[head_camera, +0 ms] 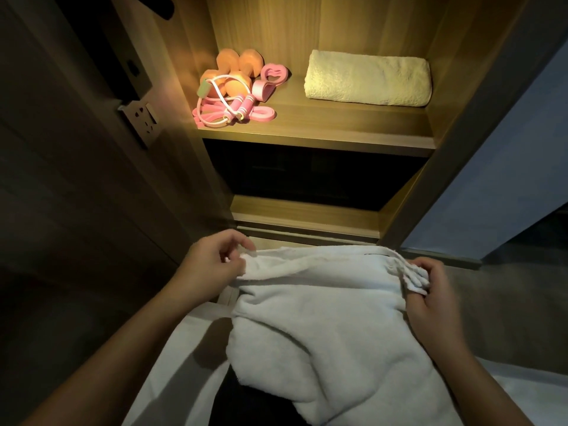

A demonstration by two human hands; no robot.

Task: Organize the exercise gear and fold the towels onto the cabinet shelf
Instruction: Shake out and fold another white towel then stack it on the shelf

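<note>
1. Dim room, warm light inside an open wooden cabinet [455, 87], wall socket [140, 118] on the dark panel to its left.
2. On the lit shelf [338, 127], right side: folded towel [367, 78], cream-coloured, lying flat.
3. On the same shelf, left side, well apart from that towel: two orange dumbbells [242, 64] at the back, a jump rope [236, 107] with pink handles coiled in front, and a pink band [270, 78] just beside them, all touching in one cluster.
4. Low in front of the cabinet, below the shelf: white towel [322, 333], stretched between both hands along its top edge and sagging in soft folds toward the camera.
5. With left hand [215, 262], pinches the towel's upper left corner; fingers [246, 243] curled, thumb underneath the hem.
6. With right hand [430, 290], grips the bunched upper right corner, fingers curled round several gathered layers.
7. Near the towel's top hem, a small dark mark, too small to read.
</note>
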